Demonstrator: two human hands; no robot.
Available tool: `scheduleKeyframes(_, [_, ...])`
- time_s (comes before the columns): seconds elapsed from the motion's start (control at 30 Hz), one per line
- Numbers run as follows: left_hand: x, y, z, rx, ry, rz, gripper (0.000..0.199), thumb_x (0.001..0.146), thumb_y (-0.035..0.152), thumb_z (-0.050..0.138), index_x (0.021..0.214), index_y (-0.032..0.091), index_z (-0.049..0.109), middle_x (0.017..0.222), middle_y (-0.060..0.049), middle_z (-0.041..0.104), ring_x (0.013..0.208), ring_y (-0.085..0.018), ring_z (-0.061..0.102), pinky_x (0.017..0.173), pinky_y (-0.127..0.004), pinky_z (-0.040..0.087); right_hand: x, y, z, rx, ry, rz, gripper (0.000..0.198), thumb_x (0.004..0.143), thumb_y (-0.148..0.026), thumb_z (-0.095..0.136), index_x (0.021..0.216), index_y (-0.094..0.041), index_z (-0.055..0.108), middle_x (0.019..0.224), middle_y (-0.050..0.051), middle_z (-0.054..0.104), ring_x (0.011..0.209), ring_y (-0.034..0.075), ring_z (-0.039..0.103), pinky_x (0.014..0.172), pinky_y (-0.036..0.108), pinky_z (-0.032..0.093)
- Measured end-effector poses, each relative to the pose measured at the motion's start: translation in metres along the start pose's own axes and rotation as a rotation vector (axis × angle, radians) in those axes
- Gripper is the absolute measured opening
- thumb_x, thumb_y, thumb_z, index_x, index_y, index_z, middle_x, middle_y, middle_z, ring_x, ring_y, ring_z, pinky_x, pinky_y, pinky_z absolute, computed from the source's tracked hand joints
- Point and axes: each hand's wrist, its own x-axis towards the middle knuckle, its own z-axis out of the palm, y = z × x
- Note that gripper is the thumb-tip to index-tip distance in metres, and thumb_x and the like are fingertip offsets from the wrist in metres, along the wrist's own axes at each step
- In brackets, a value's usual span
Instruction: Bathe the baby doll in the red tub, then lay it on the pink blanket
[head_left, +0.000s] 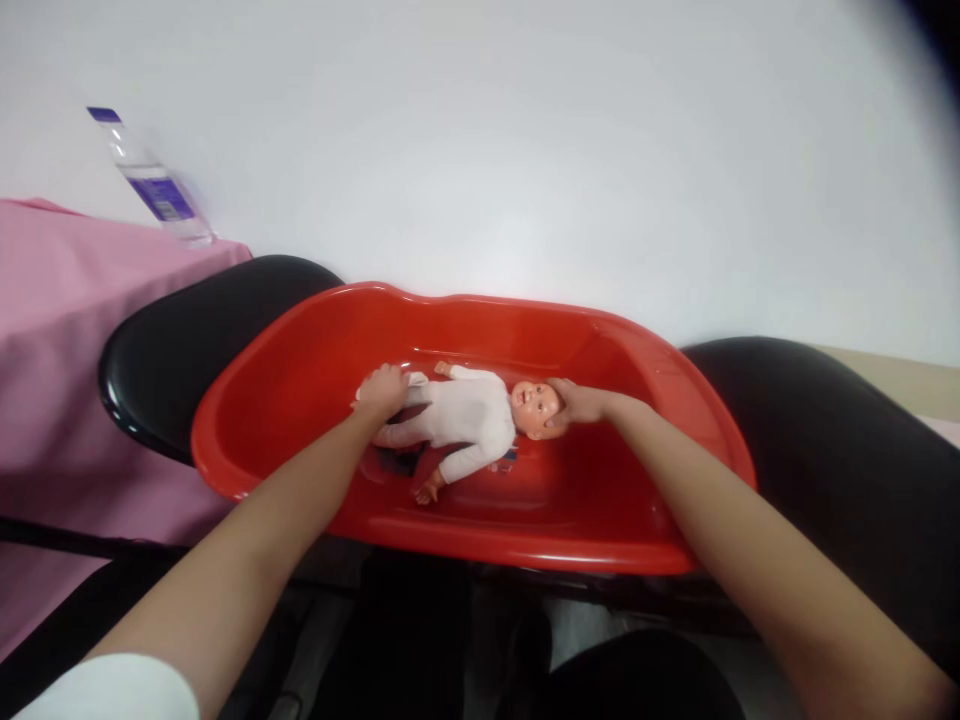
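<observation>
Left hand: The person's left hand (384, 390) is closed over the legs of a baby doll (465, 412), fingers curled down around the feet end.
Right hand: The right hand (577, 403) cups the doll's head from behind, fingers partly bent around the crown, palm against it.
Doll: It lies on its back along the floor of a red plastic baby tub (300, 350), head toward the tub's right end, feet toward the left end, dressed in a white one-piece suit. One arm sticks out toward the tub's near wall, the other toward the far wall.
Tub: Long and oval, it rests across two black chair seats, one (172, 350) under its left end, the other (825, 440) under its right end. A dark patch shows on the tub floor just beside the doll's hip.
Surroundings: A pink cloth (52, 340) covers the table at the left. A clear water bottle (150, 180) with a purple label stands near the cloth's far corner, against a plain white wall (525, 150).
</observation>
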Motion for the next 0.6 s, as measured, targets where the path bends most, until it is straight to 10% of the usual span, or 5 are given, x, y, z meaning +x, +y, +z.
scheduleKeyframes(0.17, [-0.015,0.055,-0.006,-0.285,0.117,0.436,0.05,0.096,0.05,0.024,0.096,0.017,0.061,0.098,-0.011,0.063,0.091,-0.023,0.057,0.083,-0.038,0.046,0.0,0.001,0.0,-0.013,-0.006,0.033,0.099,0.065,-0.051,0.073,0.146,-0.02,0.026,0.145,0.016,0.035,0.125,0.033,0.047,0.104,0.044,0.042])
scheduleKeyframes(0.3, [-0.033,0.076,0.008,-0.337,0.038,0.745,0.049,0.093,0.047,0.031,0.123,0.019,0.058,0.131,-0.011,0.056,0.124,-0.025,0.046,0.106,-0.039,0.036,0.004,0.005,0.002,-0.013,0.008,0.018,0.104,0.063,-0.053,0.075,0.147,-0.019,0.025,0.146,0.016,0.034,0.128,0.034,0.044,0.107,0.044,0.039])
scheduleKeyframes(0.6, [-0.036,0.069,0.031,-0.272,-0.037,0.795,0.058,0.091,0.044,0.035,0.143,0.02,0.042,0.152,-0.004,0.037,0.143,-0.023,0.026,0.118,-0.036,0.019,0.003,0.007,0.002,-0.005,0.002,0.013,0.103,0.064,-0.055,0.073,0.147,-0.021,0.023,0.148,0.016,0.031,0.129,0.034,0.043,0.107,0.045,0.04])
